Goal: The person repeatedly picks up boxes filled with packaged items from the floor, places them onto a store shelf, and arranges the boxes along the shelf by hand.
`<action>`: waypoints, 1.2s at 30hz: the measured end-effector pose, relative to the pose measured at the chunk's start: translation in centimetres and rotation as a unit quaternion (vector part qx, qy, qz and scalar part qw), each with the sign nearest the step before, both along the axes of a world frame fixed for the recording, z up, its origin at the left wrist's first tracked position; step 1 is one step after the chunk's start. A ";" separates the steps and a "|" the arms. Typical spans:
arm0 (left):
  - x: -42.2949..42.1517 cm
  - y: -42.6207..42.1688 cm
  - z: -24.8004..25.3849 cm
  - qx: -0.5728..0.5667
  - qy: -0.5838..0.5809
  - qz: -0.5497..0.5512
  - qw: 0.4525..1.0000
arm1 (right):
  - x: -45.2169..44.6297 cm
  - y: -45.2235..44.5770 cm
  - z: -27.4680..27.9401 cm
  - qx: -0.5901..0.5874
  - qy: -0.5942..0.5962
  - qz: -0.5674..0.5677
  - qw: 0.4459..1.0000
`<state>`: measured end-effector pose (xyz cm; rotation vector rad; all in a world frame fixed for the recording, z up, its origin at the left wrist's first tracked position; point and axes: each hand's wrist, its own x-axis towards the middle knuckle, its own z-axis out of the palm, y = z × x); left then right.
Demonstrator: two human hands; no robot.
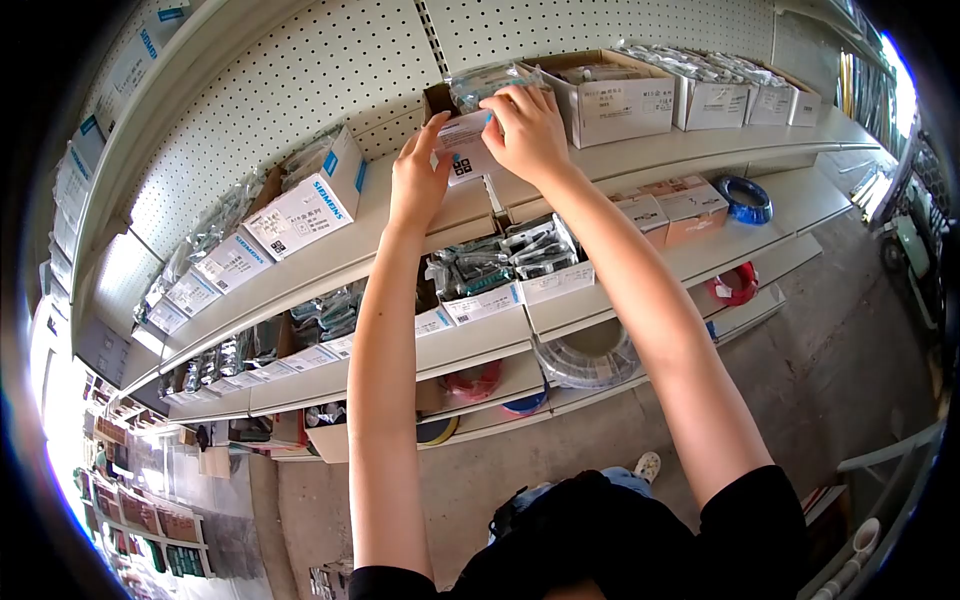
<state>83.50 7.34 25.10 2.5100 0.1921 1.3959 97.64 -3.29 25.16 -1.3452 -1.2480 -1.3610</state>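
A small open cardboard box with a QR code on its white front stands on the upper shelf. Bagged parts in clear plastic lie in its top. At the box's left edge is my left hand, its fingers closed about the side and the thumb near the front. My right hand grips the upper right edge, fingers over the top and thumb against the front. The far side of the box is hidden, so I cannot tell whether it is lifted off the shelf.
Siemens-labelled boxes line the shelf to the left. Right of my hands stands another white box beside several more. Below are bagged parts, a blue coil, a red coil and a clear hose coil.
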 end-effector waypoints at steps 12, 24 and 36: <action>0.3 -0.5 -0.1 -0.091 -0.056 -0.027 0.994 | 0.5 0.4 0.0 0.025 -0.004 -0.005 1.000; -0.8 0.2 0.1 0.100 -0.202 0.163 0.960 | -0.3 0.4 0.1 -0.059 -0.039 0.025 0.997; -5.2 5.9 0.3 0.124 -0.203 0.310 0.921 | -0.8 -0.5 0.5 -0.089 -0.043 0.046 0.994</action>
